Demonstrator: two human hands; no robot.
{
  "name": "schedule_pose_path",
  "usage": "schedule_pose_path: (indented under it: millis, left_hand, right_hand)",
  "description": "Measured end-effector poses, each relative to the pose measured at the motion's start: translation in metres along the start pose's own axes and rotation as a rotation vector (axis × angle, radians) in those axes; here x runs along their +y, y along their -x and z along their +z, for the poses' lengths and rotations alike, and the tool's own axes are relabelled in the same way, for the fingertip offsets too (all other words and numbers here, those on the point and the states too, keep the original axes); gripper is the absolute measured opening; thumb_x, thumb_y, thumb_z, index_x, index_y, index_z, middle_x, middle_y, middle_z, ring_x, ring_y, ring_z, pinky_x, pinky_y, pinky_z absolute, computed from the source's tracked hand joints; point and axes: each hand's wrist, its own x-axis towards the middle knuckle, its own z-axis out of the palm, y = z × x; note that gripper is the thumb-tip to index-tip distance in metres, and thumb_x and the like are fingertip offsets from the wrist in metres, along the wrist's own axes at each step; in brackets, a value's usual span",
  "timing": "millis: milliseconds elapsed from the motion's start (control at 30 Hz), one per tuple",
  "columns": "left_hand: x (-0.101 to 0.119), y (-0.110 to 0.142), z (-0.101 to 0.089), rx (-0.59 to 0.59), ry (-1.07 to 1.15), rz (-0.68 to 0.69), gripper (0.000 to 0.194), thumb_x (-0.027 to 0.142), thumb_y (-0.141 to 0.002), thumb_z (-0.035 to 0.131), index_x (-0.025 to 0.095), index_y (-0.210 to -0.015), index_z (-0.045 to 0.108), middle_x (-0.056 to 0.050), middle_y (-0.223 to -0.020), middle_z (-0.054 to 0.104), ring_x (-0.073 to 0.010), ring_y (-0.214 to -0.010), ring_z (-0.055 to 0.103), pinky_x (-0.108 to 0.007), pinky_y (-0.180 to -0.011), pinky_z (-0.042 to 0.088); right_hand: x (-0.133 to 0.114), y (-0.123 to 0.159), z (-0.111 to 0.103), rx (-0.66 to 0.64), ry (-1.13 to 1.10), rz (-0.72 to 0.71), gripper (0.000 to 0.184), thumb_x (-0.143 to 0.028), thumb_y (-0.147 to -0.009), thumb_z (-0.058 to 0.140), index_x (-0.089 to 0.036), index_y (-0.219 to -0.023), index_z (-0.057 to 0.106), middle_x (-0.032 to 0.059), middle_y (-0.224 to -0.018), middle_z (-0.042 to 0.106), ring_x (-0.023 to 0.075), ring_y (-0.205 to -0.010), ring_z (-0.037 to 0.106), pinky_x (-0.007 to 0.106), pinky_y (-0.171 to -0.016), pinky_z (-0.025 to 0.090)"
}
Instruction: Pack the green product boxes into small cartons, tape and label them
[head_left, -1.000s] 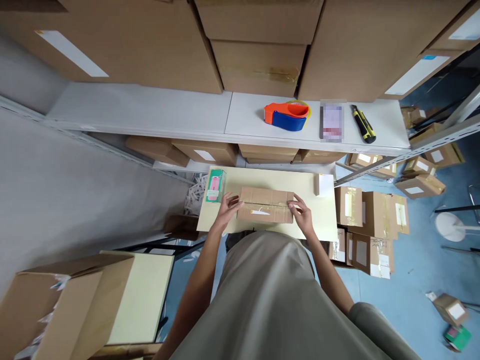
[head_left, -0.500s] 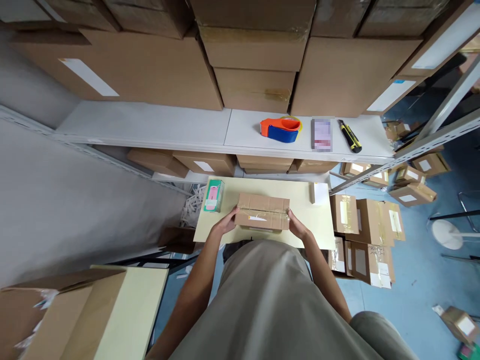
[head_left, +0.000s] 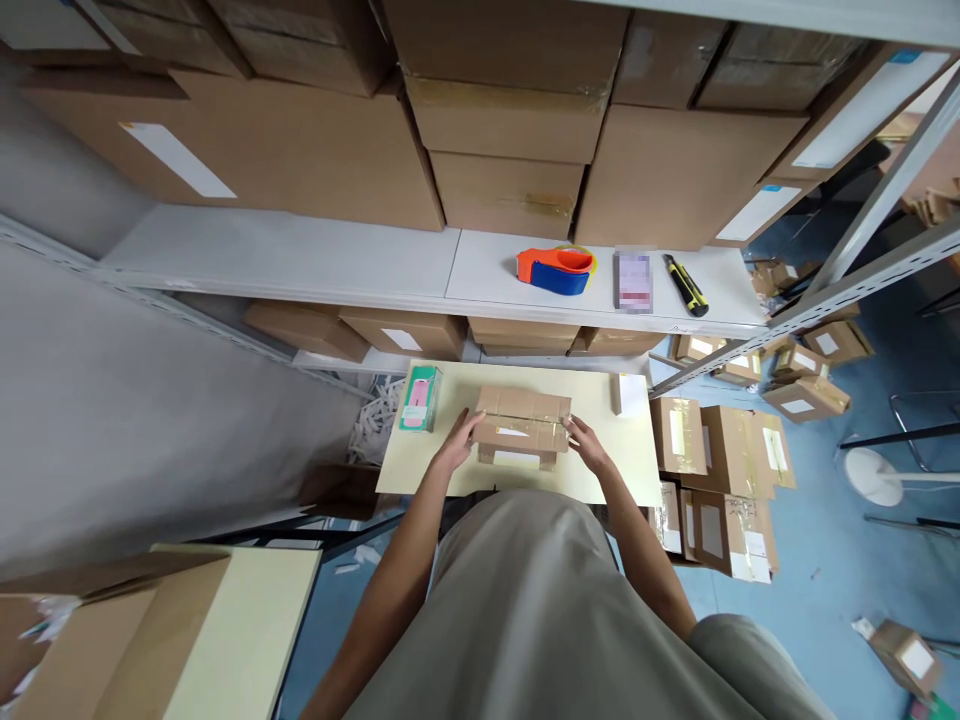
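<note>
A taped cardboard box [head_left: 523,403] sits over the pale yellow table [head_left: 600,470], between my two hands. Clear tape runs across its top seam, and a white label shows near the front. My left hand [head_left: 460,440] has its fingers closed on the box's left end. At the right end, my right hand [head_left: 588,444] grips the edge with its fingertips. Below the box's near side, a cardboard piece with a white label [head_left: 516,459] shows; I cannot tell whether it belongs to the same box.
A green-and-pink box [head_left: 420,398] stands at the table's left, a small white box [head_left: 628,395] at its right. On the shelf [head_left: 300,245] lie an orange-and-blue tape dispenser [head_left: 556,270], a blurred purple packet [head_left: 634,280] and a yellow-black utility knife [head_left: 685,285]. Cartons [head_left: 731,450] stand on the floor, right.
The view has shifted slightly. The box has tipped or lifted a little, so more of the labelled cardboard beneath its near side shows. Both hands have shifted their fingers further up the ends.
</note>
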Motion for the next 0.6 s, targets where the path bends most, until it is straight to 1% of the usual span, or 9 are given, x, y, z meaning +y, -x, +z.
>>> schedule_pose_path:
  millis: [100,167,233,300,367,433,467,533,600]
  left_hand:
    - [0.004,-0.009,0.009,0.139,-0.091,0.063,0.108,0.055,-0.083,0.095,0.022,-0.171,0.043,-0.023,-0.173,0.055,-0.0345,-0.164,0.05,-0.045,-0.133,0.041]
    - [0.008,-0.013,0.012,0.219,-0.2,0.156,0.104,0.052,-0.087,0.093,0.02,-0.172,0.043,-0.024,-0.173,0.053,-0.0344,-0.162,0.052,-0.043,-0.131,0.043]
    - [0.014,-0.015,0.013,0.267,-0.335,0.26,0.1,0.045,-0.09,0.09,0.019,-0.173,0.041,-0.024,-0.172,0.054,-0.0335,-0.161,0.053,-0.043,-0.131,0.043]
    - [0.024,-0.013,0.015,0.3,-0.508,0.341,0.099,0.035,-0.088,0.088,0.019,-0.174,0.042,-0.023,-0.17,0.056,-0.0358,-0.161,0.052,-0.049,-0.133,0.04]
    - [0.038,-0.007,0.021,0.331,-0.685,0.418,0.1,0.027,-0.083,0.089,0.021,-0.173,0.045,-0.023,-0.167,0.059,-0.0417,-0.162,0.05,-0.057,-0.134,0.036]
    - [0.058,0.001,0.033,0.338,-0.8,0.539,0.099,0.024,-0.082,0.088,0.023,-0.172,0.048,-0.021,-0.166,0.06,-0.0456,-0.161,0.048,-0.063,-0.134,0.034]
    - [0.072,0.005,0.042,0.325,-0.827,0.622,0.097,0.023,-0.083,0.086,0.025,-0.172,0.049,-0.02,-0.166,0.06,-0.0457,-0.16,0.048,-0.064,-0.133,0.035]
    - [0.104,0.015,0.064,0.278,-0.837,0.8,0.09,0.026,-0.089,0.082,0.028,-0.173,0.048,-0.017,-0.166,0.061,-0.0441,-0.157,0.05,-0.063,-0.131,0.036]
    - [0.14,0.025,0.089,0.247,-0.827,0.94,0.086,0.03,-0.095,0.078,0.029,-0.175,0.046,-0.017,-0.166,0.062,-0.0436,-0.155,0.05,-0.063,-0.128,0.038]
  right_hand:
    - [-0.007,-0.013,0.004,0.107,0.099,0.03,0.101,-0.088,-0.08,0.079,-0.016,-0.15,0.07,0.0241,-0.157,0.07,0.0382,-0.141,0.07,0.047,-0.115,0.057]
    - [-0.012,-0.019,0.005,0.166,0.145,-0.014,0.096,-0.082,-0.082,0.08,-0.013,-0.147,0.071,0.0257,-0.154,0.071,0.0373,-0.141,0.07,0.044,-0.115,0.056]
    - [-0.018,-0.02,0.005,0.224,0.202,-0.064,0.089,-0.074,-0.083,0.082,-0.011,-0.146,0.071,0.0268,-0.152,0.072,0.0376,-0.141,0.07,0.044,-0.116,0.055]
    - [-0.024,-0.016,0.006,0.284,0.365,-0.133,0.079,-0.066,-0.087,0.081,-0.012,-0.143,0.072,0.0268,-0.148,0.074,0.0391,-0.136,0.071,0.048,-0.116,0.054]
    - [-0.038,-0.01,0.01,0.34,0.603,-0.269,0.066,-0.06,-0.094,0.076,-0.013,-0.141,0.073,0.0252,-0.142,0.076,0.0395,-0.131,0.073,0.052,-0.116,0.052]
    - [-0.066,-0.006,0.018,0.387,0.792,-0.478,0.054,-0.054,-0.103,0.068,-0.016,-0.141,0.073,0.0227,-0.137,0.077,0.0387,-0.129,0.072,0.055,-0.117,0.05]
    - [-0.088,-0.006,0.023,0.413,0.85,-0.596,0.05,-0.051,-0.107,0.063,-0.017,-0.142,0.072,0.0219,-0.137,0.077,0.0383,-0.13,0.071,0.055,-0.117,0.049]
    - [-0.143,-0.009,0.035,0.479,0.925,-0.822,0.046,-0.044,-0.113,0.054,-0.019,-0.148,0.068,0.0217,-0.142,0.073,0.038,-0.133,0.067,0.054,-0.116,0.048]
    - [-0.208,-0.017,0.048,0.506,1.008,-0.99,0.05,-0.039,-0.115,0.05,-0.018,-0.159,0.059,0.023,-0.156,0.065,0.0377,-0.143,0.059,0.053,-0.119,0.045]
